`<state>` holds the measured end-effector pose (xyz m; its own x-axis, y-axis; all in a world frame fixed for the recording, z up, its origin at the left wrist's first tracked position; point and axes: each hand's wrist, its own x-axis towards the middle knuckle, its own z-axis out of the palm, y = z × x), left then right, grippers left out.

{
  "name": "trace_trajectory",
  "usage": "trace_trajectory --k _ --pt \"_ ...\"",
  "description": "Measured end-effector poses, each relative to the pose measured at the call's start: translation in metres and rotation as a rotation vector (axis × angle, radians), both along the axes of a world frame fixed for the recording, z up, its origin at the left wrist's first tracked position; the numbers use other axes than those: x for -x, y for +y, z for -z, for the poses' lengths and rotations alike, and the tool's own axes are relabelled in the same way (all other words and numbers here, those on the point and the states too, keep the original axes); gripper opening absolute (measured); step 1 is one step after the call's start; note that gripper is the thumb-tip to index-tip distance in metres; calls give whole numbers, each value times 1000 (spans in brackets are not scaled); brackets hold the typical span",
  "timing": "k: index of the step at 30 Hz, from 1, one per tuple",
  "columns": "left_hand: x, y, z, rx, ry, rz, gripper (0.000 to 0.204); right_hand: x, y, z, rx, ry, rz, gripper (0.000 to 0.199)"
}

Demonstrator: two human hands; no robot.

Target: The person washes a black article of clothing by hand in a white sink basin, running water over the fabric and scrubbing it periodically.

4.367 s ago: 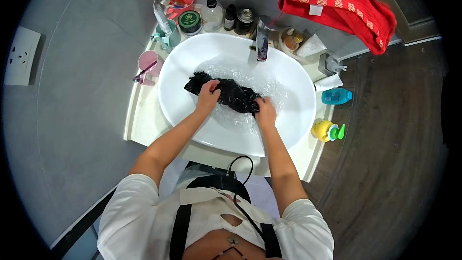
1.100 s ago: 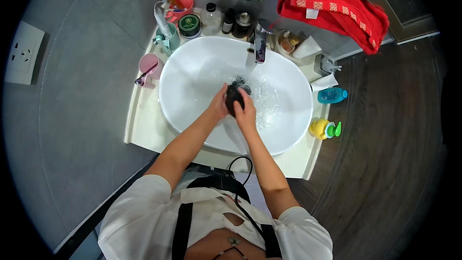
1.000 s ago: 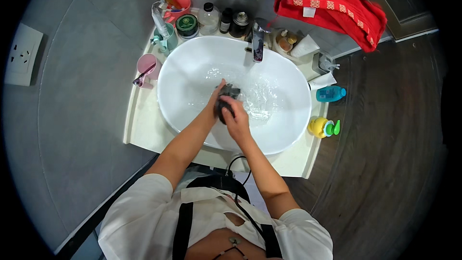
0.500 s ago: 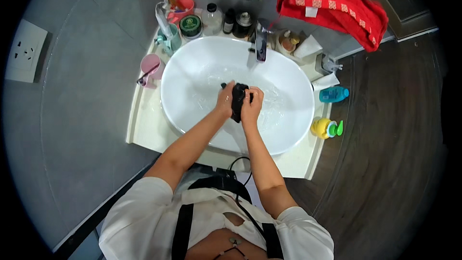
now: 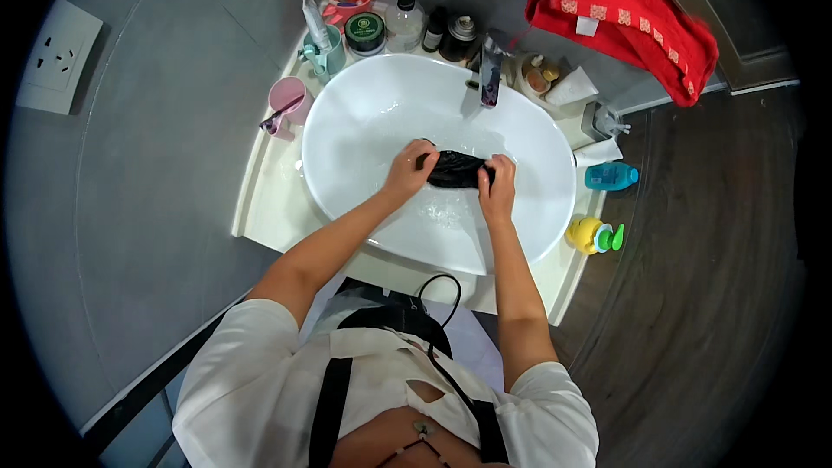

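White basin [image 5: 364, 121] on bench, tap [image 5: 490, 87] at rear. Fingers of left hand [image 5: 407, 172] & right hand [image 5: 500, 184] closed on ends of black cloth [image 5: 455, 169], now stretched lengthwise vs. bunched 0.5 s ago: wringing/rinse cycle continues.
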<state>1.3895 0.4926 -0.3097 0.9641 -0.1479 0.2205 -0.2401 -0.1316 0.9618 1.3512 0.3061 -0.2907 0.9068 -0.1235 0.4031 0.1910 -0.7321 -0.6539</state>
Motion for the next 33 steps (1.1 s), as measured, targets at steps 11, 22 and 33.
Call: trace_trajectory --k 11,22,33 --pt "4 -2 27 -828 -296 93 44 1 -4 39 306 163 -62 50" --pt "10 -3 67 -1108 -152 413 39 -1 -3 64 617 607 -121 58" --pt "-1 -2 65 629 1130 -42 41 5 25 87 -191 435 496 51"
